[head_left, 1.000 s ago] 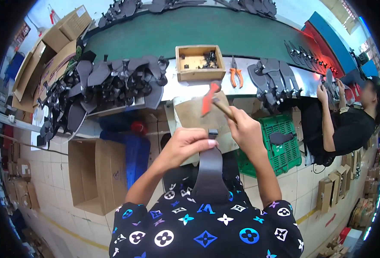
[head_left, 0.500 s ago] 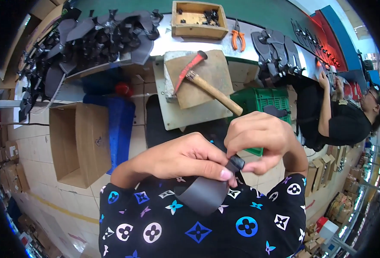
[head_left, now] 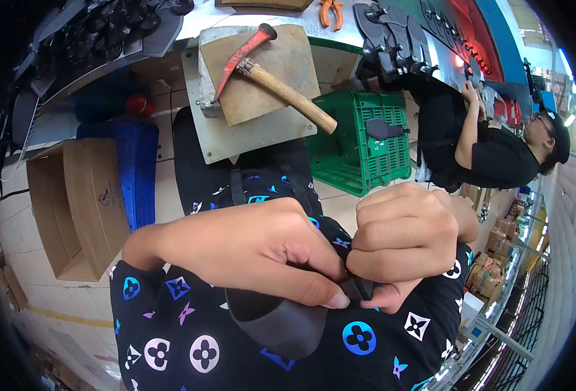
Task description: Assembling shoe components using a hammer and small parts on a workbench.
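Note:
Close to my body I hold a dark grey, flexible sole-like piece (head_left: 285, 326), bent into a curve. My left hand (head_left: 268, 244) is closed on it, the thumb pressing along its narrow end. My right hand (head_left: 405, 234) is closed, with curled fingers and thumb pinching a small black end part (head_left: 358, 287) at that same narrow end. Fingers hide part of the join between them. Beyond my hands a hammer (head_left: 291, 96) with a red head and wooden handle lies on a brown board (head_left: 281, 58), on a light plate-topped stand (head_left: 262, 140).
A cardboard box (head_left: 96, 202) and a blue bin (head_left: 136, 176) stand on the left. A green crate (head_left: 340, 143) is right of the stand. Orange-handled pliers (head_left: 331, 14) and dark soles with straps (head_left: 399, 39) lie on the bench. A person in black (head_left: 496, 146) works at far right.
My view has shifted, so the bench and stand sit higher and further left. Both hands still grip the bent piece, now larger and lower in the picture.

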`<state>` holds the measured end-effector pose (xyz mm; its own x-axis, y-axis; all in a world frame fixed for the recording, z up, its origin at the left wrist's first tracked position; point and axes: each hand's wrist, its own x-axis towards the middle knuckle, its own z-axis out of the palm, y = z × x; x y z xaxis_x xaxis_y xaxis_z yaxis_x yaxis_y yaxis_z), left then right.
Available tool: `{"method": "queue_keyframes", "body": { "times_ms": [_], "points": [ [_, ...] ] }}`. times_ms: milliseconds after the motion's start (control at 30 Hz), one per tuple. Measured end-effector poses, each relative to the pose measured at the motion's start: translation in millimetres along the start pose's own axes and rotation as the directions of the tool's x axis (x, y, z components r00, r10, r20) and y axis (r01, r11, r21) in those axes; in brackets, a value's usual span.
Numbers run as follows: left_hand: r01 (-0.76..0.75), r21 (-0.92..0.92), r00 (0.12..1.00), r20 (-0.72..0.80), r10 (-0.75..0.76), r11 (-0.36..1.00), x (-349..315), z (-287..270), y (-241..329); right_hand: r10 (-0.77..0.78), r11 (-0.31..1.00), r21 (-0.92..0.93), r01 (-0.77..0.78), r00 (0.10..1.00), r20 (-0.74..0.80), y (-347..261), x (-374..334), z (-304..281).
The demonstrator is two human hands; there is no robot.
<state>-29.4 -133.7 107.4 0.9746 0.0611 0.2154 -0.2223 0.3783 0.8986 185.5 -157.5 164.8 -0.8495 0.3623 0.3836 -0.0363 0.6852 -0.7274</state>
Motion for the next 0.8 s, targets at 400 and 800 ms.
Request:
{"method": "queue_keyframes", "body": {
  "times_ms": [400, 800],
  "points": [
    [0.071, 0.472, 0.895, -0.419, 0.153, 0.879, -42, -9, 33, 0.124, 0.948, -0.303, -0.101, 0.991, 0.058, 27, 22, -27],
    [0.958, 0.210, -0.234, 0.186, 0.954, 0.194, -314, -173, 283, 0.495, 0.585, -0.214, -0.783, 0.553, -0.670, 84, -71, -20]
  ]
}}
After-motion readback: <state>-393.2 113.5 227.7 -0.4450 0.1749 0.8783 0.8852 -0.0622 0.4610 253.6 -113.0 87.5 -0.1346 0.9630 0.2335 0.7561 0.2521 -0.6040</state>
